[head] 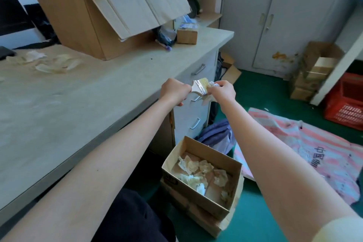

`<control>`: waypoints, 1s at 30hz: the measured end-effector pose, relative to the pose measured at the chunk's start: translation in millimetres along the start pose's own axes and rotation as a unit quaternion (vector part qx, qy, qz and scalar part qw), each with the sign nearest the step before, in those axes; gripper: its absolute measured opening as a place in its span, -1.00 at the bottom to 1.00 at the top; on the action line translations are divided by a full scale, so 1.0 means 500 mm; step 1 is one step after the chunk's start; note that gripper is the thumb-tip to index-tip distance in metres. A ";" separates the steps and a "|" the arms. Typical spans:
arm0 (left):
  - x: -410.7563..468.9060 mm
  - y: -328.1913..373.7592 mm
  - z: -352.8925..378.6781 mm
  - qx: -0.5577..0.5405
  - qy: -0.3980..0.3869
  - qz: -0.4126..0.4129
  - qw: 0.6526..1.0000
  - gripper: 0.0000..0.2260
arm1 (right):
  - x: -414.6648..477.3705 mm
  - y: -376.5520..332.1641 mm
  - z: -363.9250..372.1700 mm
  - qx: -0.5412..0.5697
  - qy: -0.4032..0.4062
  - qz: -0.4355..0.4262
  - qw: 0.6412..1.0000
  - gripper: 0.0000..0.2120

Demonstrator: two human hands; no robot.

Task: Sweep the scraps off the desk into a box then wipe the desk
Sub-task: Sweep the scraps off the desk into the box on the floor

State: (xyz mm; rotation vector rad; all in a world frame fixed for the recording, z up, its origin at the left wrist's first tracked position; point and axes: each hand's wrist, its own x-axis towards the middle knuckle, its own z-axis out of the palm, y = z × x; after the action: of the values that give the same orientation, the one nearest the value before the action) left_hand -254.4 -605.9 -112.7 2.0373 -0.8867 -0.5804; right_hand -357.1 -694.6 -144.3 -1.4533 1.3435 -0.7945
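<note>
Above the box [196, 197]: you're holding the brush [200, 85] up in the air, well clear of the box and out past its far end. My guess is that's so anything you pull loose falls toward the floor [265, 92] and not back onto the desk [78, 104].
Left hand: your left hand [174, 91] is clenched round the brush handle, with the bristles pointing across at your other hand.
Right hand: your right hand [223, 92] has its fingers curled in, pinching a pale scrap [213, 84] right at the bristle tips. Looks like you're picking stuck bits off so the brush sweeps clean.
Box: it's open-topped, on the floor just beside the desk, with crumpled scraps [198, 171] lying in it.
Desk: leftover scraps [51, 63] lie on top, well off to the left of the box and farther back. I'd say the sweeping's only partly done and the wiping's not started.
</note>
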 end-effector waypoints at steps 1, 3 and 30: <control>0.002 -0.008 0.011 0.003 -0.006 -0.002 1.000 -0.86 | 0.008 0.015 0.001 0.001 -0.002 0.009 1.000 -0.64; 0.008 -0.025 0.029 0.012 -0.019 -0.006 1.000 -0.86 | 0.024 0.043 0.007 -0.001 -0.007 0.028 1.000 -0.62; 0.002 -0.202 0.050 0.177 -0.108 -0.092 0.974 -0.72 | 0.005 0.245 0.116 -0.224 -0.193 0.201 0.934 -0.49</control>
State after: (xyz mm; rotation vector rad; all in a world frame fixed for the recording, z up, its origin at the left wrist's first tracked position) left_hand -231.8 -577.4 -210.3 2.4302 -0.9903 -0.8038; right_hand -345.1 -675.4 -278.0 -1.5012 1.4941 0.0754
